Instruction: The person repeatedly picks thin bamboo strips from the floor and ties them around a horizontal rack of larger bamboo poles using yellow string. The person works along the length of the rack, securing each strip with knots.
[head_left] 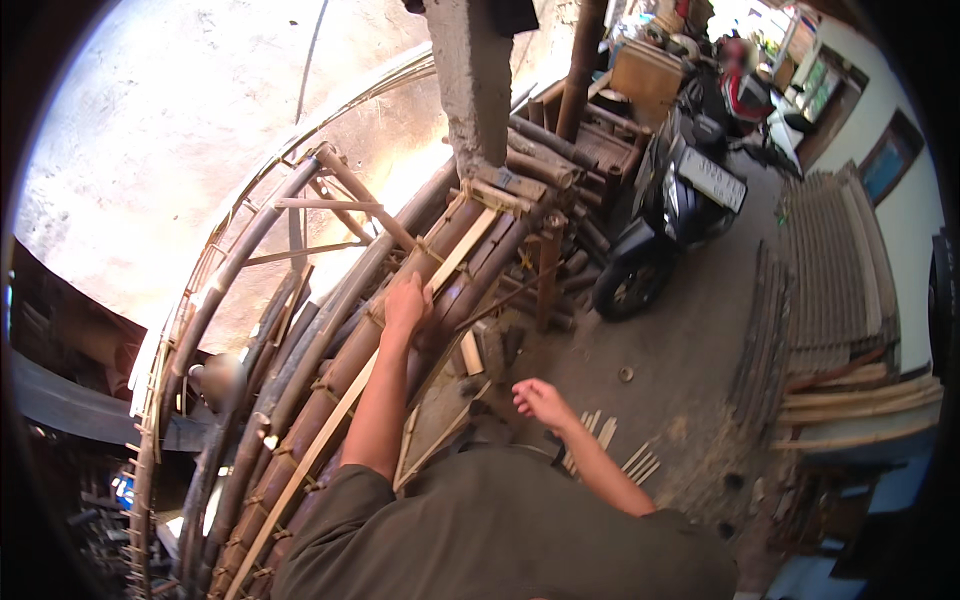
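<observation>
A long pale strip, wood or split bamboo [462, 249], lies lengthwise along a row of brown bamboo poles [345, 378] tied together with cords. My left hand [405, 303] is on this strip about midway along the row, its fingers bent over the strip's edge; their undersides are hidden. My right hand [543, 404] hangs in the air to the right of the poles. Its fingers are loosely curled and apart, with nothing seen in them. Below it, several thin pale strips [642, 462] lie on the floor.
A concrete post [470, 90] rises at the far end of the poles. Right of it stands a dark motorcycle [668, 205]. A slatted panel [835, 270] leans on the right wall, above stacked bamboo lengths [850, 412]. A curved bamboo frame [215, 265] runs along the left.
</observation>
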